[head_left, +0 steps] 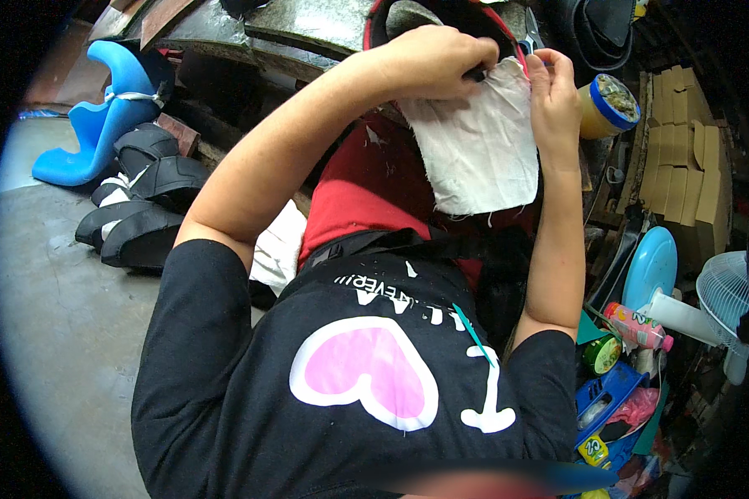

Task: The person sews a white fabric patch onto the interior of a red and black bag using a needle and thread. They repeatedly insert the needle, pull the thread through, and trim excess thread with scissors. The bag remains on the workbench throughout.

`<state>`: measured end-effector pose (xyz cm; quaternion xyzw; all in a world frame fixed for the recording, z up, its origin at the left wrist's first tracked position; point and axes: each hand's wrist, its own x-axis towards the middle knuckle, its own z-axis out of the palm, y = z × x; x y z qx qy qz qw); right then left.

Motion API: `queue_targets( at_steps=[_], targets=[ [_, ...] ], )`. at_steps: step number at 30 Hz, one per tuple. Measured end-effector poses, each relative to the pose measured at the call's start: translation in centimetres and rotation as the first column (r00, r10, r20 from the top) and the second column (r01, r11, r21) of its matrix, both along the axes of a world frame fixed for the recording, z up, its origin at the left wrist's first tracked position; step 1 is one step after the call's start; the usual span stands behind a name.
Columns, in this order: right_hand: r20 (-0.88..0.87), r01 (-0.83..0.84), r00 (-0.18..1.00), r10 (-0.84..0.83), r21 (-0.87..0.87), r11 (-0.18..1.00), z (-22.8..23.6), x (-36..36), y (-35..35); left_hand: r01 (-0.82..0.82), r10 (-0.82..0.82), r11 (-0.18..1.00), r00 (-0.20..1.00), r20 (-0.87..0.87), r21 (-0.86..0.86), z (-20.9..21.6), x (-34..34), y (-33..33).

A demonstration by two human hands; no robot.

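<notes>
A frayed piece of white cloth (478, 158) hangs over my lap from a black piece with red edging (373, 23), perhaps a shoe upper. My left hand (433, 62) is closed at the cloth's upper edge, its fingers curled inward. What lies under those fingertips is partly hidden; a small dark bit shows beside them. With thumb and fingers, my right hand (556, 87) pinches the cloth's upper right corner against the red edging. Just beyond that hand lie scissors (533, 35), partly covered.
An open jar of yellowish paste (589, 112) with a blue rim stands right of my right hand. Stacked black shoe uppers (162, 187) and a blue curved plastic form (96, 125) are at left. Cardboard boxes (682, 158), a white fan (682, 316) and a blue basket (599, 403) line the right.
</notes>
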<state>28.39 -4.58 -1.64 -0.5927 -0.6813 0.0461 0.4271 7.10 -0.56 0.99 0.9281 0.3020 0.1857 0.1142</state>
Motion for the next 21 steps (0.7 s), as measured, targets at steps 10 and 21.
queue_targets(
  at_steps=[10,21],
  targets=[
    [-0.730,-0.404,0.661,0.171,-0.155,0.901,-2.3,-0.2,-0.9,-0.131,0.129,0.991,0.990,0.050,0.034,0.2,2.0,1.7],
    [-0.849,-0.526,0.518,0.102,-0.222,0.821,-3.1,0.3,-0.9,-0.181,0.169,0.966,0.983,0.077,0.186,-0.8,3.0,1.1]
  ],
)
